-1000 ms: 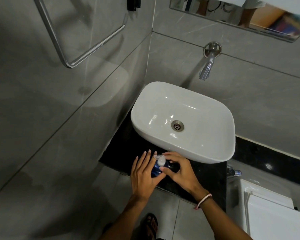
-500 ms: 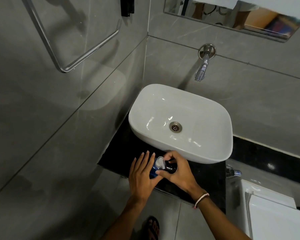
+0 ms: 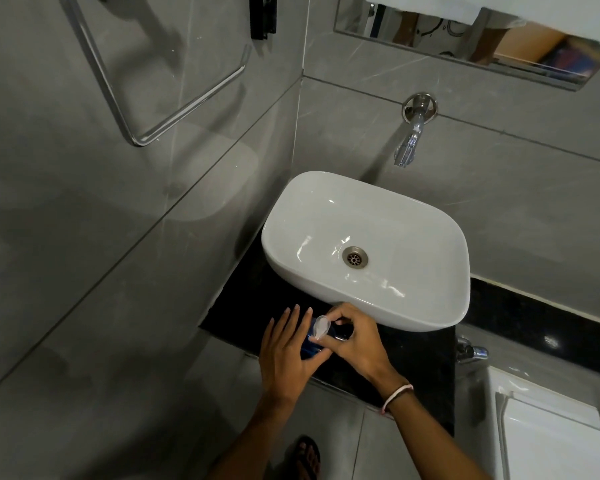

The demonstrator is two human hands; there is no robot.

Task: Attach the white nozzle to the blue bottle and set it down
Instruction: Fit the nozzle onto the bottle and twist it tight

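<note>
While the head camera looks steeply down into a grey-tiled bathroom corner, both hands meet over the front edge of the black counter [image 3: 426, 368], just below the near rim of the white basin [image 3: 440, 237]. The left hand [image 3: 284, 355] is spread against the left side of the blue bottle [image 3: 309, 349], fingers straight and pointing up toward the basin, palm pressed to the bottle so that only a narrow blue strip shows between the two hands. The right hand [image 3: 357, 341] curls over the bottle from the right, its thumb and fingertips pinched on the white nozzle [image 3: 320, 328], which sits at the bottle's top end and tilts slightly left. Whether the nozzle is fully seated cannot be told, as the fingers cover the neck. Whether the bottle touches the counter is also hidden. A pale wristband [image 3: 397, 398] circles the right wrist. A chrome tap [image 3: 411, 136] juts from the back wall above the basin, and a metal drain [image 3: 355, 257] sits in the bowl. A chrome towel rail [image 3: 187, 105] hangs on the left wall. A mirror [image 3: 465, 36] runs along the top edge. A sandalled foot [image 3: 307, 459] shows on the floor below the forearms.
</note>
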